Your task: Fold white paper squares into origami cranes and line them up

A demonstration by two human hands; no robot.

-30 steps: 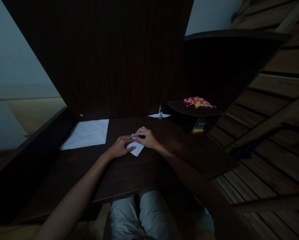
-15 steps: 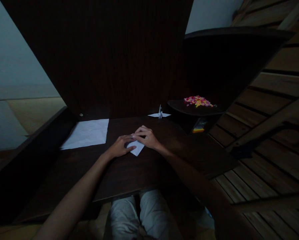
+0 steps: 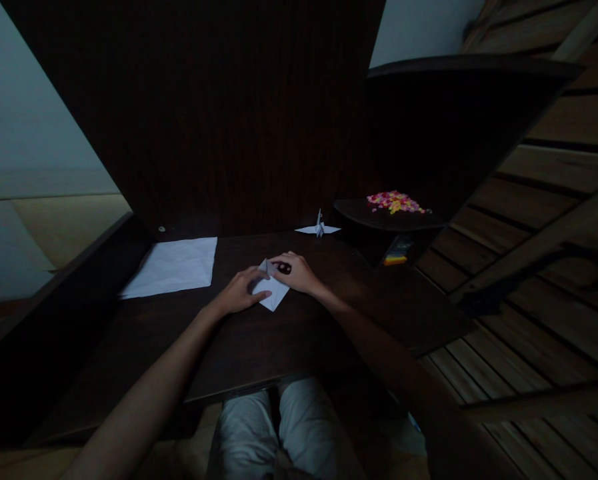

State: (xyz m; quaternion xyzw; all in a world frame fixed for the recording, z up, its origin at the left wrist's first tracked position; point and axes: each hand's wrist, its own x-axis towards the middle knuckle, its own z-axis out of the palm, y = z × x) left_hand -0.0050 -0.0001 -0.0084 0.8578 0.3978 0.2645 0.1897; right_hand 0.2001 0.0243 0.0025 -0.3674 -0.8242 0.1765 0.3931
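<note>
The left hand point(image 3: 239, 292) lies spread, thumb and fingers wide apart on a small folded paper point(image 3: 277, 292); the right hand point(image 3: 301, 273) has its thumb at the upper edge, though I can't tell whether it pinches. The paper sits between them on the dark surface point(image 3: 259, 350). If either thumb slid, I'd expect layers to skew; in this dimness, a crease could land crooked. The paper crane point(image 3: 320, 229) stands beyond, well clear of stray knuckles.

A heap of small pieces point(image 3: 395, 202) (mostly pink, some yellow) on a shelf point(image 3: 356, 214)
</note>
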